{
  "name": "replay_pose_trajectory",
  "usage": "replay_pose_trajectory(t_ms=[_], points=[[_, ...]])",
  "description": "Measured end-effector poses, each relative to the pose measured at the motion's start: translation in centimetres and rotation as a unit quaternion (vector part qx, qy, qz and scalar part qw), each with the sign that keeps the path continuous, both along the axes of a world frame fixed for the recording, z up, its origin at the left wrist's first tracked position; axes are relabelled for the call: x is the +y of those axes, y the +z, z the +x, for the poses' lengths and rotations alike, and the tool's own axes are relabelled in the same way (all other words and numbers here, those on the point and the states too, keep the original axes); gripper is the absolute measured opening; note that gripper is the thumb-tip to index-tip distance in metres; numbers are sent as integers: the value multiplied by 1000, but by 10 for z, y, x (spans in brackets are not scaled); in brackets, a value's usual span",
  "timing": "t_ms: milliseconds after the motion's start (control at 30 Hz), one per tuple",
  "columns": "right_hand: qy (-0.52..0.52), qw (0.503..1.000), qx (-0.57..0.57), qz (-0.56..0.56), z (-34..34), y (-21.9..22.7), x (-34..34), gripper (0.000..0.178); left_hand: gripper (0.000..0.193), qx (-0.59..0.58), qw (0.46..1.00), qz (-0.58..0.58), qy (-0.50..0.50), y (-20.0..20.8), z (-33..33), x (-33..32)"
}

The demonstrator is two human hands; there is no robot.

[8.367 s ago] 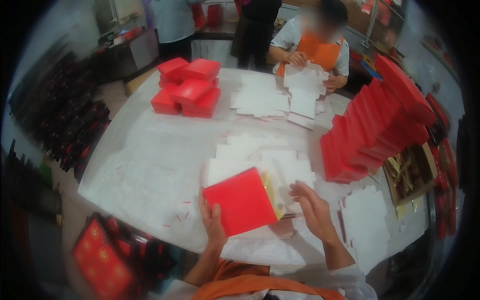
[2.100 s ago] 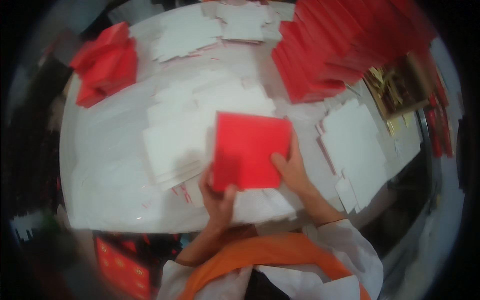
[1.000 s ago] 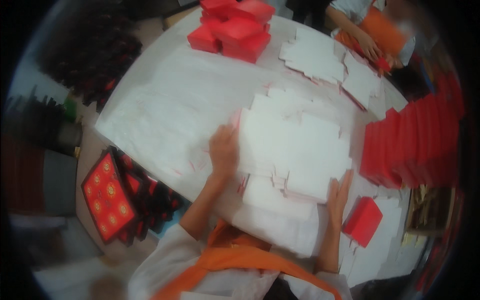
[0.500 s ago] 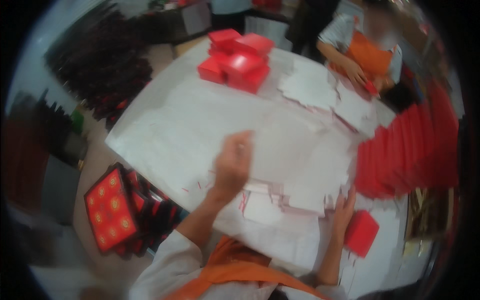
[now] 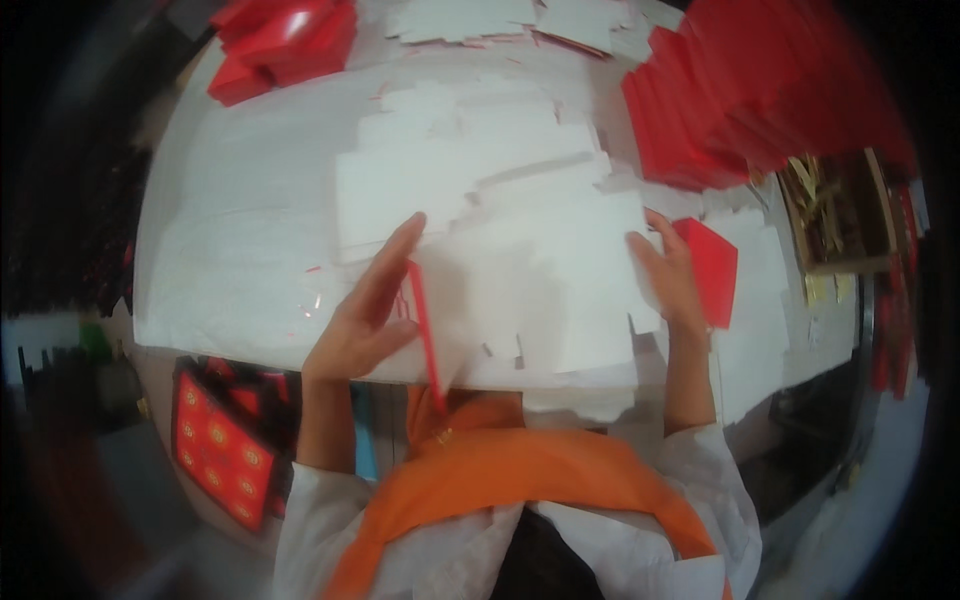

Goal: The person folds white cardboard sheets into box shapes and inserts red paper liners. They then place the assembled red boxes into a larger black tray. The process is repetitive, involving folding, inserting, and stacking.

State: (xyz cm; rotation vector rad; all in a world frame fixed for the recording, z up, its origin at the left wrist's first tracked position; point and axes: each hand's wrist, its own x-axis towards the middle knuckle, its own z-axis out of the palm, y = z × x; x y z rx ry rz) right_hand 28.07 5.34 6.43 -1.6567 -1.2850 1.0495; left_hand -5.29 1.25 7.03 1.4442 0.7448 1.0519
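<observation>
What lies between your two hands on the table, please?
In the head view, a flat white card sheet spans from the left hand to the right hand, its red edge lifted beside the left hand.
</observation>
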Motion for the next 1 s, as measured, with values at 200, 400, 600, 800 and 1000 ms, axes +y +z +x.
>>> replay_pose_trajectory(t_ms=[200, 400, 600, 800, 1000], points=[[195, 981, 3, -5, -13, -12, -13, 33, 29, 332, 939, 17, -90, 2, 53, 17], [208, 946, 191, -161, -25, -7, -24, 32, 27, 370, 926, -65, 40, -23, 71, 4], [252, 935, 174, -179, -34, -20, -35, 35, 24, 324, 940, -92, 55, -28, 72, -5], [271, 945, 120, -137, -37, -28, -40, 36, 22, 272, 954, -110, 62, -29, 71, -11], [293, 936, 109, -164, -36, -19, -35, 36, 21, 268, 957, -101, 54, -30, 69, -7]])
